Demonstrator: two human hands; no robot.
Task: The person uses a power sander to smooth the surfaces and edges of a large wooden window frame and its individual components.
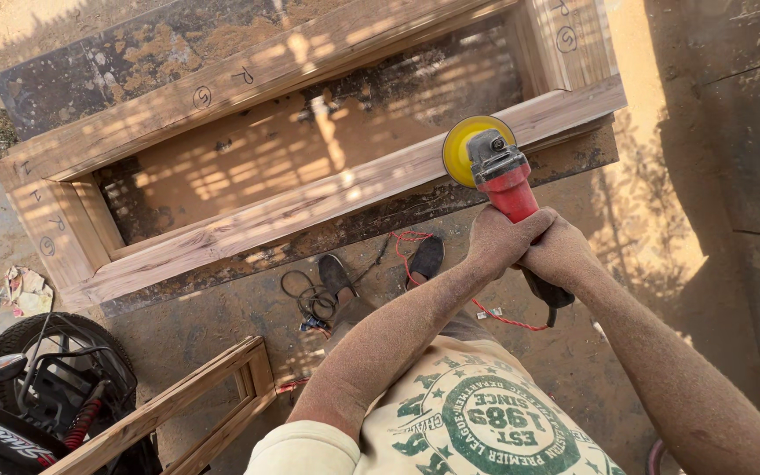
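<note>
With the wooden frame (310, 189) lying left of your sander (494, 167), your left hand (496, 239) and right hand (558, 253) both clench its red body, the yellow disc touching the frame's near rail, where tilting could gouge the wood.

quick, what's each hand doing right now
Left hand: closed around the red body of the angle grinder.
Right hand: closed on the grinder's rear handle, just behind the left hand.
</note>
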